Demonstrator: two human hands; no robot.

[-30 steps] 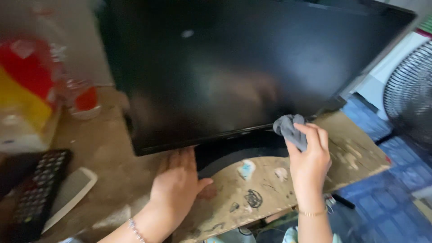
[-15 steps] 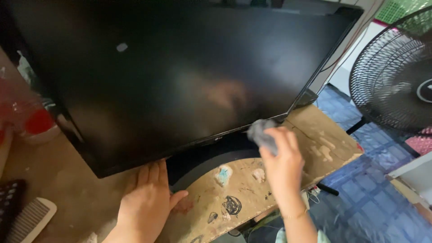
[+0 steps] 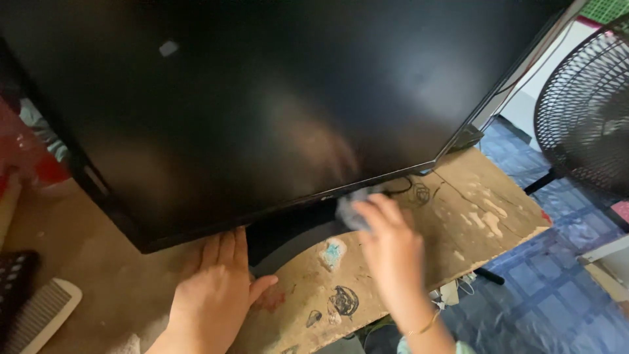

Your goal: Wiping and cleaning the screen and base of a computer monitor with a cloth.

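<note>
I press my left hand (image 3: pixel 213 298) flat and unclenched on the wooden table (image 3: pixel 472 203), beside the television (image 3: pixel 262 111) base, to steady it. My right hand (image 3: pixel 390 249), blurred, grasps a grey cloth (image 3: pixel 348 211) against the screen's near bottom edge, where it wipes.

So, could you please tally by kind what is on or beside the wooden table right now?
Television: 1
Grey cloth, in the right hand: 1
Comb: 1
Remote: 1
Fan: 1
Total: 5
The left hand lies flat on the table.
</note>
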